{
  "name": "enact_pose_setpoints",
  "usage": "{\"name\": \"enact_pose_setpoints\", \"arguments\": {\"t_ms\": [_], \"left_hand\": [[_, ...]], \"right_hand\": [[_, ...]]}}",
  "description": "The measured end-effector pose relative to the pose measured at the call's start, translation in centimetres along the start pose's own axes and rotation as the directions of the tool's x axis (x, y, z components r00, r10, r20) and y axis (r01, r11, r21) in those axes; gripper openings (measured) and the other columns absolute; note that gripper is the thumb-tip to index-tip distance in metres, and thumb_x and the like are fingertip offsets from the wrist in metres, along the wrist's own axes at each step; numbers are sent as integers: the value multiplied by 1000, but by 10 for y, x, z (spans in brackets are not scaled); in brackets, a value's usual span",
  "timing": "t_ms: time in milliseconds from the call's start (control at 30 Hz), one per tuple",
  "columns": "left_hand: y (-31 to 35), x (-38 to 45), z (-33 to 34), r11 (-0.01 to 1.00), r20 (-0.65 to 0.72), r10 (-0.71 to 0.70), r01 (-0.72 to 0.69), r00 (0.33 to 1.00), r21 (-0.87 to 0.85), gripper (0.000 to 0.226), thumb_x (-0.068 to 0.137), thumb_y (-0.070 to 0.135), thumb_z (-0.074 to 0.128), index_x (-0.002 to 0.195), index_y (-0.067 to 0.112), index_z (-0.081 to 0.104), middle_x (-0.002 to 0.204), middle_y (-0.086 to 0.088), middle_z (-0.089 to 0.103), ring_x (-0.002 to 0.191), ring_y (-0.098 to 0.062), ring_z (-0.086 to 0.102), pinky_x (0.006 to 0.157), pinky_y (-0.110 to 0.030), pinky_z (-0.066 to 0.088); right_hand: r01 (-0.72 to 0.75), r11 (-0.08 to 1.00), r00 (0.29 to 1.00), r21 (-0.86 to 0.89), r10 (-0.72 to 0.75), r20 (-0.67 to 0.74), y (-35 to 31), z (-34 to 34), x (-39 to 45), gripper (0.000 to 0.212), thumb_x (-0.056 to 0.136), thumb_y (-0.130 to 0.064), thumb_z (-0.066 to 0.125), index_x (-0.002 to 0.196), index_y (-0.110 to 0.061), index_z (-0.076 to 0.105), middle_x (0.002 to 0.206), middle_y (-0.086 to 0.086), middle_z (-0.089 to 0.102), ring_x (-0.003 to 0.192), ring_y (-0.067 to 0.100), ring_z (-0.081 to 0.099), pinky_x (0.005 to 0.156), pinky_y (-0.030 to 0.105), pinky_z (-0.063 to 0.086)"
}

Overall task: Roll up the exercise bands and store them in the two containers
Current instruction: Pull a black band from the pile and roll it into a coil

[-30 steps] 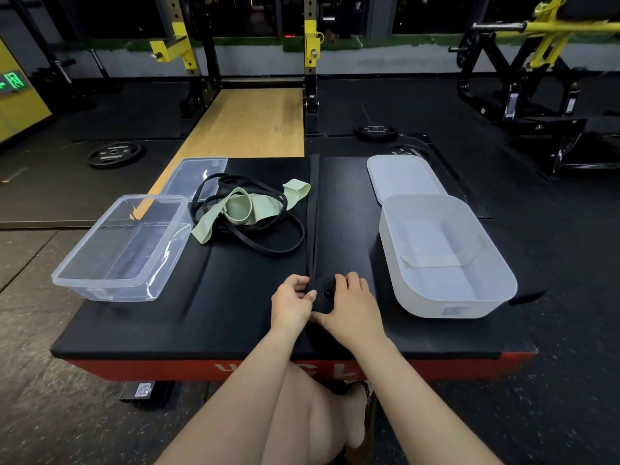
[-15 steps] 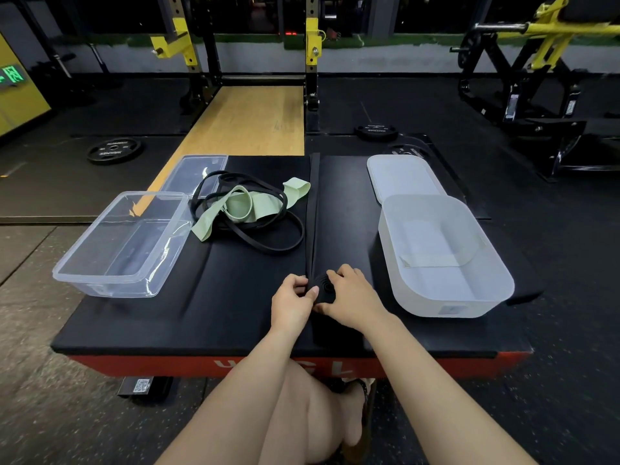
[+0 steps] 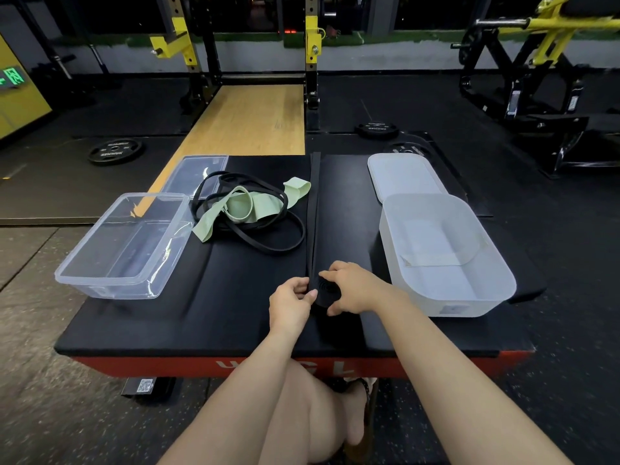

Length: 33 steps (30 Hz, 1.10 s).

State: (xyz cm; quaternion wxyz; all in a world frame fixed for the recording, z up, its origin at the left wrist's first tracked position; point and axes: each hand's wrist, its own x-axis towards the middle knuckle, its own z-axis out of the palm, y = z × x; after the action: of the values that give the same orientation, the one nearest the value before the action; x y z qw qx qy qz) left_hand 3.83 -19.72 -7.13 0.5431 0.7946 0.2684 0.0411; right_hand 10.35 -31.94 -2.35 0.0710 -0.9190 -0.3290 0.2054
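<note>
Head view: left hand [image 3: 291, 302] & right hand [image 3: 355, 290] fingers both pinch the coiled end of a black exercise band [image 3: 324, 290] on the desk [image 3: 214, 297], btwn clear container [image 3: 124, 243] & white container [image 3: 446, 256].

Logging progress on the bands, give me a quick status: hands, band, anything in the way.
Left hand and right hand both pinching black band roll. Unrolled tail lies straight ahead. Nothing blocking.

The black padded tabletop [image 3: 235, 313] carries a clear tub [image 3: 124, 245] at left, a white tub [image 3: 446, 256] at right, their lids behind, tangled black and green bands [image 3: 248, 209], and one long black band [image 3: 314, 209] down the middle.
</note>
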Motion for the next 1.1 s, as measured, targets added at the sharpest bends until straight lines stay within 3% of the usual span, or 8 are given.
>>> {"name": "enact_pose_setpoints", "arguments": {"t_ms": [200,333,467,567,733,1000,1100], "left_hand": [[5,1,2,998,-9,-2,3,1000,70,31,88,15,63,119,17,60,111,3,63,90,-8,57,87,-42,54],[7,-1,3,996,-15,6,-4,1000,94,30,89,15,61,119,17,60,110,3,64,90,-9,58,86,-43,54],[6,-2,2,997,-10,13,-12,1000,81,31,89,14,62,120,16,60,100,5,62,92,-10,58,91,-40,52],[5,-2,0,997,3,25,-25,1000,80,31,89,14,61,120,15,60,105,3,64,94,-9,57,95,-31,48],[5,-3,-2,996,20,51,-52,998,73,31,90,15,61,121,12,60,112,-1,64,94,-7,55,88,-20,43],[7,-4,3,998,-41,48,-46,998,29,23,89,14,60,112,10,59,112,-3,63,103,-10,57,84,-18,39],[8,-2,4,999,-51,39,-41,998,-19,29,89,11,60,119,11,56,116,-3,62,108,-12,58,87,-16,40]], "right_hand": [[-34,999,999,24,35,-42,-1,10,-4,90,80,-38,71,150,-15,20,147,3,30,134,24,28,106,38,37],[-108,993,981,44,114,-157,-8,20,-12,90,83,-41,66,150,-14,14,148,3,28,135,23,26,99,38,41],[-239,968,914,75,251,-319,-19,35,-16,79,81,-56,60,138,-10,32,137,6,36,126,24,34,91,33,43],[-283,956,881,78,291,-374,-27,39,-13,68,84,-57,53,130,-9,39,131,7,40,121,24,38,87,32,43],[-265,962,895,73,273,-351,-27,37,-8,64,89,-50,51,135,-8,37,135,9,39,124,25,36,90,33,43],[-183,982,942,43,188,-279,-18,28,-9,71,88,-46,56,144,-10,30,141,9,34,130,26,32,99,35,39],[-150,989,957,20,150,-249,-15,26,-8,72,87,-44,59,144,-12,29,140,7,34,129,26,32,98,36,40]]}}
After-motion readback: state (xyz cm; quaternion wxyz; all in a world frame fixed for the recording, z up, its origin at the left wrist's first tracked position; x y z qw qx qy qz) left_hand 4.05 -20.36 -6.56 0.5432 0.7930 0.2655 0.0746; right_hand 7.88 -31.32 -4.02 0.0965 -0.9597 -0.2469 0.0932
